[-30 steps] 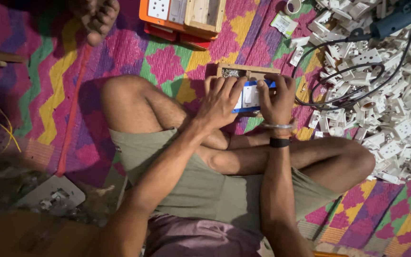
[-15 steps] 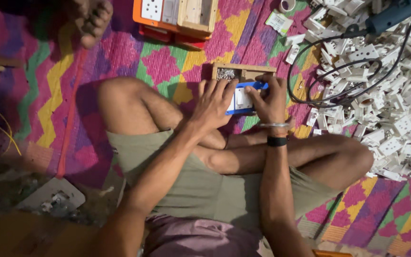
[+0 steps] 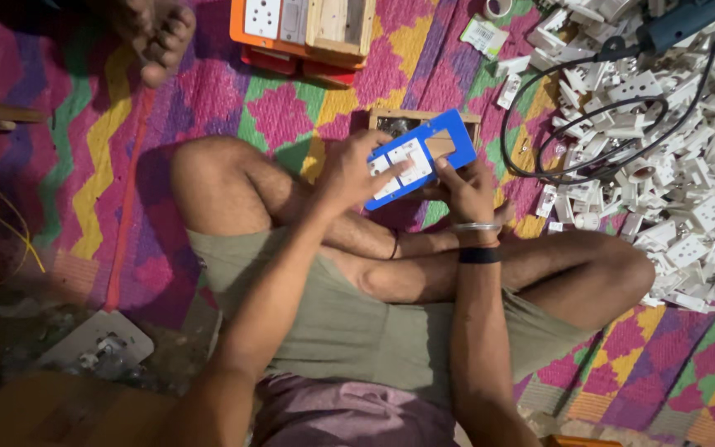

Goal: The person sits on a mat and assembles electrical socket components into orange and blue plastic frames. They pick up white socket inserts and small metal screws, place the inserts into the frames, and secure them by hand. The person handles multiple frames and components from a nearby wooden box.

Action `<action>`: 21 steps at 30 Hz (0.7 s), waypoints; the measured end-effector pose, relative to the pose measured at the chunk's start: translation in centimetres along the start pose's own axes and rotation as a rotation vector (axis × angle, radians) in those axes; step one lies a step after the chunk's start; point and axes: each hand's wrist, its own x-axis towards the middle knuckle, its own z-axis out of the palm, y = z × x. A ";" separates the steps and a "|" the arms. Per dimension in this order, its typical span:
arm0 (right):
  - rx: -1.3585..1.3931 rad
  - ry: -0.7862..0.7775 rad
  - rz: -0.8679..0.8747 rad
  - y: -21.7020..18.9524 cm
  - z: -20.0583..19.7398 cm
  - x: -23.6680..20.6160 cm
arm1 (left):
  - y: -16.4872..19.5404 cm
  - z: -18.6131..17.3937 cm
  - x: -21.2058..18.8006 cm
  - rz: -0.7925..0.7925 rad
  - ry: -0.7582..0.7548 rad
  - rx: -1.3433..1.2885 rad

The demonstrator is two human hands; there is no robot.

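I saw the blue plate [image 3: 420, 157] held tilted above my crossed legs, over the wooden box [image 3: 391, 122] on the mat [image 3: 291, 108]. My right hand [image 3: 467, 192] was closed on its lower edge, and my left hand [image 3: 349, 170] pressed its fingers onto the white sockets already seated in it. One cut-out looked unfilled, showing brown, so I judged the fitting partly done. The pile of white sockets [image 3: 688, 182] lay well apart, to my right.

The person wore olive shorts [image 3: 349, 323] and a mauve shirt [image 3: 349, 414]. A black band [image 3: 479, 256] and a thin metal bangle [image 3: 477, 226] circled the right wrist. The arms were bare.
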 end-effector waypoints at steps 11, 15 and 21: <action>-0.148 -0.119 -0.004 -2.5 2.5 -1.1 | -3.2 1.8 0.5 -0.254 -0.114 -0.523; -0.151 -0.115 -0.019 -2.8 2.7 -1.1 | -3.1 1.6 0.5 -0.248 -0.126 -0.587; -0.138 -0.140 -0.043 -2.4 2.6 -1.0 | -3.1 1.5 0.3 -0.371 -0.203 -0.752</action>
